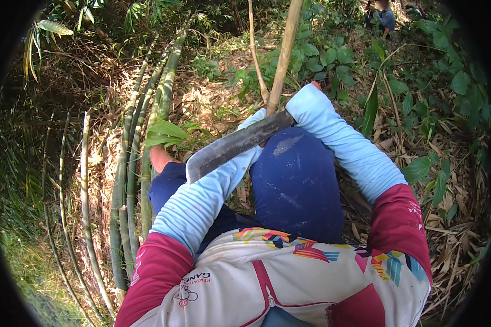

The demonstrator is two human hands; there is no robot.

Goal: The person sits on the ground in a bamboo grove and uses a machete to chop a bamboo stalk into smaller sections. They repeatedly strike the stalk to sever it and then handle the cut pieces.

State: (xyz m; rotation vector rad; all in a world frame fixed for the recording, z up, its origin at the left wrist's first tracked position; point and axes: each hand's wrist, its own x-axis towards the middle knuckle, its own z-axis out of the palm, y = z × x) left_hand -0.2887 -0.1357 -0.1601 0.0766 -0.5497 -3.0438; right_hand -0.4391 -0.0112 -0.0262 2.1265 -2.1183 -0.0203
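Note:
A machete with a broad, dark, worn blade lies slantwise across the view, its blunt tip toward the left over my left forearm. My right hand, mostly covered by a light blue sleeve, is closed at the handle end; the handle itself is hidden. My left hand, also sleeved, reaches behind the blade beside the lower end of a tan bamboo stalk. Its fingers are hidden, so I cannot tell whether it grips the stalk. My bent knee in blue trousers rises just below the blade.
Several long green bamboo poles run along my left. Thinner upright stems stand farther left. Dry leaves cover the ground, with leafy plants ahead and to the right. Another person is in the far right background.

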